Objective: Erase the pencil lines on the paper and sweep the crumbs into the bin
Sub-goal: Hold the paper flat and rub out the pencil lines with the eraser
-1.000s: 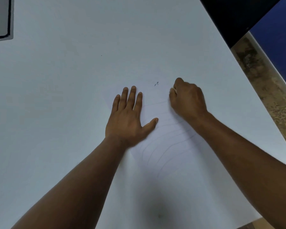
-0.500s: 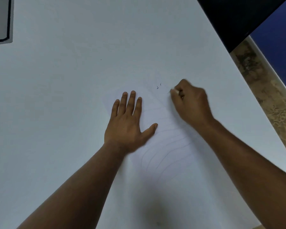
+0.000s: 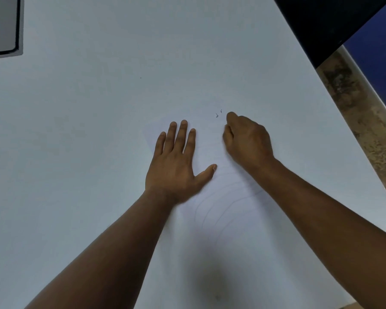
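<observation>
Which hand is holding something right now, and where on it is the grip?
The right hand is curled as if gripping, but what it holds is hidden. The left hand holds nothing; it presses flat on the paper.

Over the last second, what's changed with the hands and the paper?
The right hand, fingers curled, rubbed a short way right and came back left along the white paper sheet. The dark eraser crumbs went from one cluster to two specks. The left hand stayed flat on the sheet, and the curved pencil lines nearer the person remain.
</observation>
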